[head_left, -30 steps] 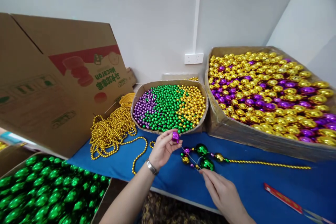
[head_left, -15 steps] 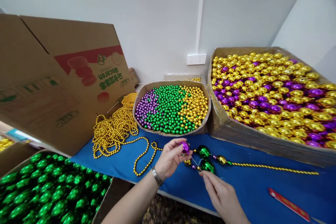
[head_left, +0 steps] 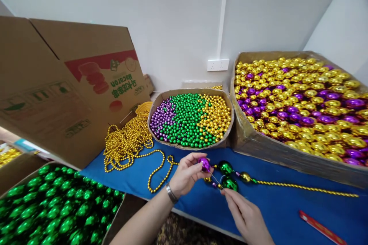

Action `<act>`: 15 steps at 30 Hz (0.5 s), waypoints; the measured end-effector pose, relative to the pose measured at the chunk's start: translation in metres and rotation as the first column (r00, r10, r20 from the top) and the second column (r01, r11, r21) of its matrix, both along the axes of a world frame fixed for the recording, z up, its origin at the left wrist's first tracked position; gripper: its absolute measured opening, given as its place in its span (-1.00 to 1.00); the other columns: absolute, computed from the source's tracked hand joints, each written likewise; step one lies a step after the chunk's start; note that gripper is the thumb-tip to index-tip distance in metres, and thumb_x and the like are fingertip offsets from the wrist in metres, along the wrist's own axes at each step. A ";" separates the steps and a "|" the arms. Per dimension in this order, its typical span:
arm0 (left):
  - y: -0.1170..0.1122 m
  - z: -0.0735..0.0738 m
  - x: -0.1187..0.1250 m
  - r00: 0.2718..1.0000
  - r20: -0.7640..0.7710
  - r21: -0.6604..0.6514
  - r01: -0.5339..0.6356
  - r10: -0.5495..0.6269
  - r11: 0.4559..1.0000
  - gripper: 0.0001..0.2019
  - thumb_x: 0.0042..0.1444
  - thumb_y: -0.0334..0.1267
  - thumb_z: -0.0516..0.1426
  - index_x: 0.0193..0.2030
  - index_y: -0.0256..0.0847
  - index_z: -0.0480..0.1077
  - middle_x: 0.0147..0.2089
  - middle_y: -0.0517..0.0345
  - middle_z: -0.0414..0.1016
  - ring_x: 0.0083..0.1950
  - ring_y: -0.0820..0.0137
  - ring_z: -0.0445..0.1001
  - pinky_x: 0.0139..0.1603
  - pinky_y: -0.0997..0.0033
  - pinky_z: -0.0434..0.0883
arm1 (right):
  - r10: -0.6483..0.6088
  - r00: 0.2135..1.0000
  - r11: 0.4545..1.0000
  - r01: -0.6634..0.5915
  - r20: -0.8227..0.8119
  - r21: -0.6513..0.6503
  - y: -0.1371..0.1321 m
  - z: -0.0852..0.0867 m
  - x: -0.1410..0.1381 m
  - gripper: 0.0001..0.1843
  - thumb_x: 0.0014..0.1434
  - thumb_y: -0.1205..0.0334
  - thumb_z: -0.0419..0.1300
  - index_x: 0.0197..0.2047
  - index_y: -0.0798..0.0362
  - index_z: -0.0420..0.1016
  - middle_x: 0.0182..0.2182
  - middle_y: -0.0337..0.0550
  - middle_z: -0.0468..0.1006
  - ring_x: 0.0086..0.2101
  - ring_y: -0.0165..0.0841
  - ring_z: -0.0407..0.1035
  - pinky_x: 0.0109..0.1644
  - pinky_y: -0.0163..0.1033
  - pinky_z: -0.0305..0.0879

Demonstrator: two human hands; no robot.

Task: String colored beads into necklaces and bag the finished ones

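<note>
My left hand (head_left: pixel 186 174) pinches a shiny purple ball bead (head_left: pixel 204 164) between thumb and fingers. A thin needle or wire (head_left: pixel 215 178) runs from that bead down to my right hand (head_left: pixel 244 214), whose fingertips are closed on its lower end. Just behind both hands lies a partly strung bead necklace on the blue cloth. It has large green balls (head_left: pixel 225 167), a gold ball (head_left: pixel 246 177), small beads between them and a twisted gold strand (head_left: pixel 307 187) stretching right. My fingers hide part of the small beads.
A tub of small purple, green and gold beads (head_left: pixel 188 118) stands behind my hands. Gold bead chain (head_left: pixel 126 141) is heaped to its left, beside a large carton (head_left: pixel 94 95). Right stands a box of gold and purple beads (head_left: pixel 293 99); green beads (head_left: pixel 54 206) fill another at lower left. A red strip (head_left: pixel 320 226) lies right.
The view has shifted slightly, so everything sits a little further right in the picture. Both hands keep their hold on the purple bead and the thin needle or wire.
</note>
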State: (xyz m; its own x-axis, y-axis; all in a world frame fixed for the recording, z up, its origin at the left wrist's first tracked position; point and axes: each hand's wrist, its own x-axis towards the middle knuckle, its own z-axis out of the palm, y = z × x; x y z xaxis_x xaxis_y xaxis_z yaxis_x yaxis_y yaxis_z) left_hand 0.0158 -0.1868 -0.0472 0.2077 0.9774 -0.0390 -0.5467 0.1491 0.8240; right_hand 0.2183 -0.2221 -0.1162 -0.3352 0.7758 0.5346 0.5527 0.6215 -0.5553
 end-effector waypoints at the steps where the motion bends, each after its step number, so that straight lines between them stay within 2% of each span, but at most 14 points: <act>1: 0.000 0.000 -0.001 1.000 0.003 0.005 0.016 -0.016 1.000 -0.67 0.00 -0.31 0.25 -0.05 -0.29 0.42 -0.08 -0.08 0.47 -0.18 0.24 0.53 -0.18 0.26 0.48 | 0.004 1.000 1.000 -0.004 -0.004 0.003 0.000 -0.001 0.001 -0.71 0.28 0.25 -0.05 -0.13 0.08 0.48 -0.25 -0.06 0.62 -0.28 -0.34 0.54 -0.20 -0.37 0.47; 7: -0.003 -0.013 0.000 0.995 -0.098 0.121 0.032 -0.021 0.992 -0.64 0.01 -0.31 0.24 -0.01 -0.23 0.41 -0.01 -0.07 0.46 -0.10 0.23 0.49 -0.08 0.19 0.45 | -0.041 0.999 0.993 0.038 0.023 0.115 0.002 -0.005 0.001 -0.72 0.27 0.28 -0.03 -0.12 0.08 0.48 -0.27 -0.08 0.63 -0.31 -0.32 0.54 -0.26 -0.33 0.48; 11: -0.007 -0.020 0.004 0.968 -0.241 0.180 0.121 -0.075 0.976 -0.60 0.02 -0.24 0.24 0.03 -0.24 0.38 -0.01 -0.10 0.45 -0.13 0.26 0.48 -0.12 0.26 0.43 | -0.008 1.000 0.995 0.006 0.024 0.099 0.003 -0.003 0.000 -0.72 0.28 0.28 -0.05 -0.12 0.10 0.47 -0.27 -0.07 0.62 -0.30 -0.35 0.54 -0.24 -0.37 0.47; 13: -0.004 -0.016 -0.002 0.926 -0.374 0.232 0.144 -0.048 0.962 -0.56 0.05 -0.18 0.20 0.08 -0.24 0.34 -0.02 -0.11 0.45 -0.13 0.27 0.48 -0.17 0.32 0.43 | -0.009 1.000 0.996 0.007 0.026 0.089 0.003 -0.003 0.001 -0.72 0.28 0.27 -0.05 -0.13 0.09 0.47 -0.28 -0.09 0.63 -0.30 -0.35 0.54 -0.24 -0.37 0.47; 14: 0.001 -0.011 -0.007 0.881 -0.473 0.283 0.131 0.019 0.950 -0.56 0.07 -0.16 0.18 0.09 -0.23 0.32 -0.03 -0.10 0.45 -0.13 0.27 0.47 -0.18 0.33 0.43 | -0.020 0.999 0.996 0.017 0.032 0.092 0.002 -0.005 0.003 -0.72 0.28 0.26 -0.05 -0.13 0.08 0.47 -0.28 -0.10 0.63 -0.30 -0.35 0.54 -0.24 -0.37 0.47; 15: 0.007 -0.006 -0.016 0.802 -0.582 0.354 0.105 0.131 0.929 -0.58 0.10 -0.15 0.15 0.09 -0.22 0.32 -0.04 -0.09 0.44 -0.12 0.28 0.46 -0.17 0.33 0.42 | -0.035 0.999 0.994 0.030 0.040 0.104 0.002 -0.006 0.004 -0.72 0.28 0.25 -0.05 -0.13 0.08 0.47 -0.29 -0.10 0.63 -0.31 -0.34 0.54 -0.24 -0.36 0.47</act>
